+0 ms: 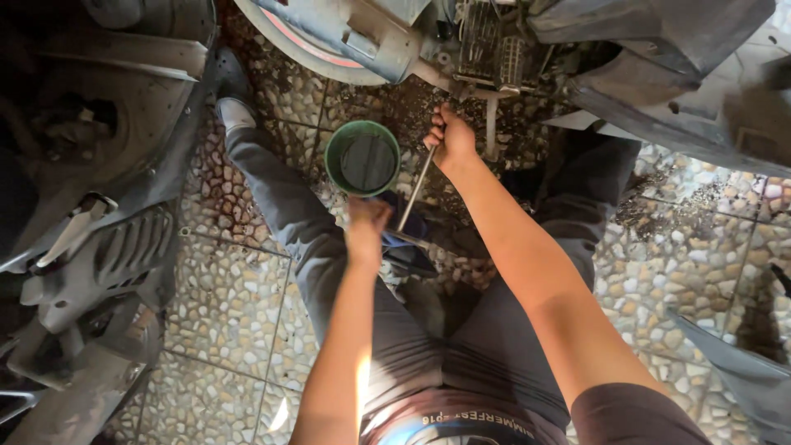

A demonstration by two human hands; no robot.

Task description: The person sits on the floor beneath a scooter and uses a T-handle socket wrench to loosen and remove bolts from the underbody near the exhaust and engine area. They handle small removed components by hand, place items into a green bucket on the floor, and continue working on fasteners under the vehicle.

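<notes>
I sit on a pebble-tiled floor with my legs spread, facing the underside of a motorbike engine (pixel 486 45). My right hand (pixel 451 138) is closed around the top of a long metal wrench (pixel 414 191) that slants down toward my lap. My left hand (pixel 367 224) grips the rim of a green pot (pixel 362 158) holding dark liquid, which stands on the floor between my legs. A dark blue rag (pixel 412 235) lies under the wrench's lower end.
Grey plastic scooter panels (pixel 99 222) lie at the left. More dark bodywork (pixel 684 74) fills the upper right, and another panel edge (pixel 741 371) shows at the lower right. Dark oily grit (pixel 659 210) stains the tiles near the engine.
</notes>
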